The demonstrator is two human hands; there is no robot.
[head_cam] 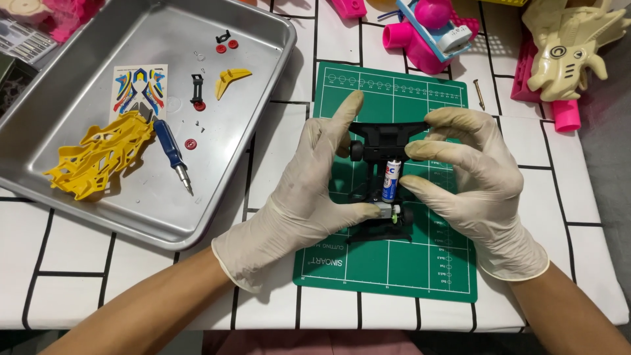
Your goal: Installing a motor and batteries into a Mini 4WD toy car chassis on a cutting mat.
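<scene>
Bench (79, 263) under white cloth with black grid lines. Steel tray (263, 79) at far left corner, holding yellow lattice car shell (98, 158), sticker sheet (139, 89), blue-handled screwdriver (172, 152), yellow wing piece (231, 79), small red wheels and black bits. Green cutting mat (394, 263) at middle of bench, nearer the near edge. Pink and cream toy parts (572, 46) along far edge, toward right corner. Left hand (296, 204) gloved, grip pinching black toy car chassis (384, 138) from left side, index finger stretched up past its far end. Right hand (473, 177) gloved, grip pinching chassis from right side, fingertips by battery (391, 181) seated lengthwise in chassis. Chassis held just above mat. Loose nail (479, 93) on bench past mat's far right corner.
</scene>
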